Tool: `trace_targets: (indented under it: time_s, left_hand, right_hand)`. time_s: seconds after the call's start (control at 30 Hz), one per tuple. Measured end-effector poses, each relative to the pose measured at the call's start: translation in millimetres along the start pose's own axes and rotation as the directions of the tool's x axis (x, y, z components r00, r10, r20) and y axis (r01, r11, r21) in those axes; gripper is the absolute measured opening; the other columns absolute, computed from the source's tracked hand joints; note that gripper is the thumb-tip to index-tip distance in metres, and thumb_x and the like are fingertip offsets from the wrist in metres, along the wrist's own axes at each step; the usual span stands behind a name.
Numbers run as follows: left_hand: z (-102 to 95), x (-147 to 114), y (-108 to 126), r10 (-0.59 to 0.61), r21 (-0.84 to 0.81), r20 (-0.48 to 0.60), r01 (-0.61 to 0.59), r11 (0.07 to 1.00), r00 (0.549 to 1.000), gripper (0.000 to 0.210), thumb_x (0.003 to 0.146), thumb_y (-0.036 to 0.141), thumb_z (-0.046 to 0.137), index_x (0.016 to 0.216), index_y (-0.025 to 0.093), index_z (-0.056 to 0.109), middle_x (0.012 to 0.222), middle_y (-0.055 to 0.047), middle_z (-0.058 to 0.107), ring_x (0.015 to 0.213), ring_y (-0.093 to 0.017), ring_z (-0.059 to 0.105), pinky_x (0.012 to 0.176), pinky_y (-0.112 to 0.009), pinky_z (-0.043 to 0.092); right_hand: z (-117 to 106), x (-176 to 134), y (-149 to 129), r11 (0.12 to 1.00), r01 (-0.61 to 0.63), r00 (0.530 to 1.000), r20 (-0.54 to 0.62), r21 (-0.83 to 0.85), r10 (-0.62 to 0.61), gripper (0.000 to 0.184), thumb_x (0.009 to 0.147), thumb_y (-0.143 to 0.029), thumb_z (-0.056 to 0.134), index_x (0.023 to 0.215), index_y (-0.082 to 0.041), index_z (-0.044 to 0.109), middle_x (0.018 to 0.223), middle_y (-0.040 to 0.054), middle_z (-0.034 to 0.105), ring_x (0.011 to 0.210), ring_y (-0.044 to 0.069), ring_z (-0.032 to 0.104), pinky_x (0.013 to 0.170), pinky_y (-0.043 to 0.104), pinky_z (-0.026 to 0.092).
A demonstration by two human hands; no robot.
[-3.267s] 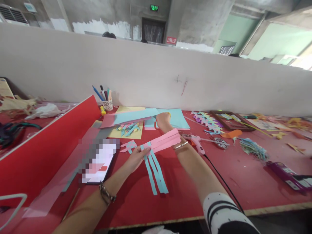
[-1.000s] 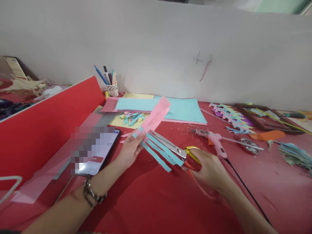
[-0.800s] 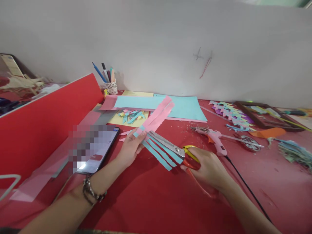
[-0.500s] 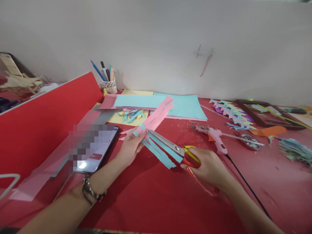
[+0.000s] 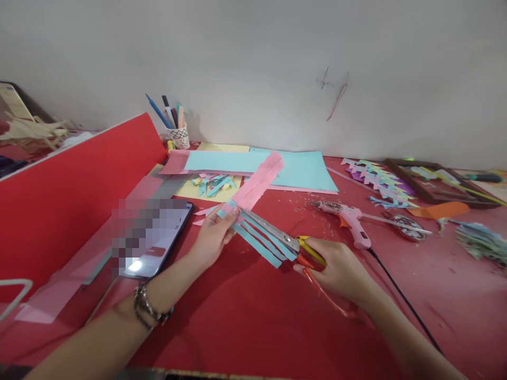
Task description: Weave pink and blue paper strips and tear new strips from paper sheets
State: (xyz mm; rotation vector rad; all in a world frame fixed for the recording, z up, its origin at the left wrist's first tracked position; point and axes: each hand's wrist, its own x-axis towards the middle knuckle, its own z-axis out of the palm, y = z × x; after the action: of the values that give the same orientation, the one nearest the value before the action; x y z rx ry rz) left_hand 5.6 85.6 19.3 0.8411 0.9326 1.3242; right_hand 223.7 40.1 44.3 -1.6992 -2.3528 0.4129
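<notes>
Pink and light-blue paper strips (image 5: pixel 259 182) are pinched in my left hand (image 5: pixel 216 235), between thumb and fingers. Their pink ends point up and away; the blue ends, slit into several narrow strips, hang down to the right. My right hand (image 5: pixel 338 266) is wrapped round the yellow and red handles of a pair of scissors (image 5: pixel 273 229). The scissor blades lie along the blue strips, tips close to my left thumb. Whether the blades are fully closed is hard to make out. More pink strip ends stick out behind my left hand.
A phone (image 5: pixel 168 248) lies left of my left hand, beside a red upright board (image 5: pixel 79 195). Blue sheets (image 5: pixel 304 169), paper scraps (image 5: pixel 216 184) and a pen cup (image 5: pixel 179 136) are at the back. A pink glue gun (image 5: pixel 350 219) with a cord and a wooden frame (image 5: pixel 415 182) lie right.
The pink ends, spread apart before, now lie closer together. The blue strips have shifted slightly and show more separate slits by the blades. Both hands keep nearly the same place.
</notes>
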Motion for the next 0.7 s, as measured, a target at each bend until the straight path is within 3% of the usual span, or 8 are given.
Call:
trace_targets:
  time_s: [0.17,0.43,0.7]
  left_hand:
    - [0.3,-0.7,0.2,-0.018,-0.015,-0.012,0.018,1.000,1.000,0.030,0.052,0.036,0.071,0.062,0.016,0.051,0.049,0.009,0.050,0.030,0.003,0.025,0.030,-0.013,0.015]
    - [0.1,-0.5,-0.6,-0.038,-0.027,-0.012,0.037,0.999,0.999,0.029,0.053,0.034,0.071,0.062,0.016,0.051,0.051,0.008,0.054,0.030,0.003,0.025,0.030,-0.013,0.015]
    - [0.6,0.0,-0.1,-0.038,-0.062,-0.006,0.038,0.997,0.999,0.029,0.052,0.033,0.072,0.060,0.016,0.051,0.051,0.008,0.053,0.031,0.003,0.026,0.031,-0.013,0.020]
  right_hand:
    - [1.2,-0.4,2.2,1.000,0.014,1.000,-0.003,0.025,-0.014,0.026,0.070,-0.045,0.052,0.071,-0.019,0.052,0.064,0.0013,0.060,0.055,0.012,0.049,0.048,0.020,0.027]
    - [0.3,0.4,2.2,0.999,0.030,0.999,0.012,0.030,-0.031,0.029,0.071,-0.045,0.051,0.062,-0.019,0.045,0.054,-0.0024,0.049,0.048,0.009,0.037,0.045,0.018,0.024]
    - [0.9,-0.4,5.9,0.998,0.038,0.998,0.057,0.057,-0.041,0.030,0.074,-0.046,0.048,0.063,-0.019,0.043,0.057,-0.0025,0.049,0.051,0.009,0.040,0.048,0.018,0.024]
